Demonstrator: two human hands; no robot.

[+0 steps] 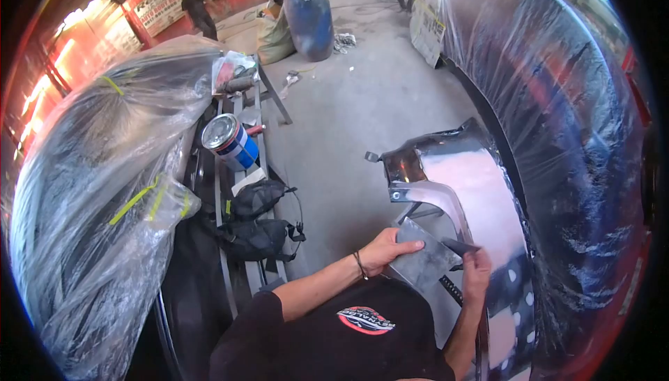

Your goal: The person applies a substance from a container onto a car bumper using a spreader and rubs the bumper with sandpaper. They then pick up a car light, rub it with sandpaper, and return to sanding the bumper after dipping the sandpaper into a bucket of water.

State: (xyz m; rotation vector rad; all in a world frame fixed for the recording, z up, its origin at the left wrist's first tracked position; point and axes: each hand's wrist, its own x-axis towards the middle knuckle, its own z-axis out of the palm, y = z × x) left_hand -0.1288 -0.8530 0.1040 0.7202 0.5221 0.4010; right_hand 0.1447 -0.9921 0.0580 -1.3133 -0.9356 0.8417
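Observation:
My left hand (391,250) grips a flat grey plate (423,255) by its edge, thumb lying on top of the smeared surface. In my right hand (477,274), closed fingers pinch a small dark flat blade (460,246) that looks like a spreader, close over the plate's right corner. Beside my right hand stands a car fender (481,200), mostly pale pink with dark grey areas. White patches dot its lower part near my right forearm. The fender's curved wheel arch faces the plate.
At left, a metal rack (230,269) carries a paint can (231,142) and black bags (259,240). Plastic-covered vehicles (104,172) flank both sides. A blue barrel (309,22) and a filled sack (273,38) stand ahead on the concrete floor (348,109). A person (199,11) is farther back.

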